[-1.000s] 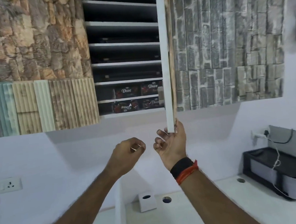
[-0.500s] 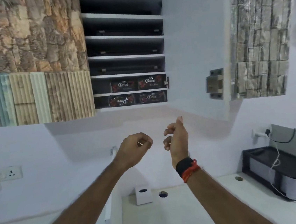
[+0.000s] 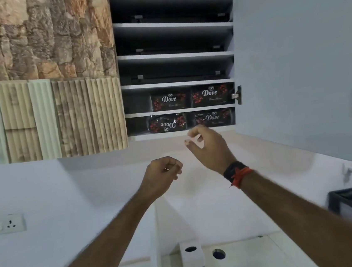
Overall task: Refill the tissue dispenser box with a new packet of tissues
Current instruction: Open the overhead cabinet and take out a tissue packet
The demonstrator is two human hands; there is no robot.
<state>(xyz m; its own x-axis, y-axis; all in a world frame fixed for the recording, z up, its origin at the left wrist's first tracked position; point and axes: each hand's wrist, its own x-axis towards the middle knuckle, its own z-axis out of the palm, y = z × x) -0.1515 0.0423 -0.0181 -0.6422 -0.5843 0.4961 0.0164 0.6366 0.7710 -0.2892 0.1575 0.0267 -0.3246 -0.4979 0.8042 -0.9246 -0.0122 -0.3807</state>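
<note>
We look up at a wall cabinet with its door swung wide open to the right. Our right hand is raised just below the bottom shelf, its grip loosely open, thumb and fingers curled apart and holding nothing. Our left hand hangs lower and to the left, curled into a loose fist; we cannot tell whether anything is in it.

Four dark tissue packets marked Dove sit on the two lowest shelves. The top left packet and top right packet sit above the bottom left packet, which lies upside down, and the bottom right packet. Our right fingertips are near the bottom packets but apart from them.

Far below on the white table stands the white dispenser, beside a round hole in the tabletop.
</note>
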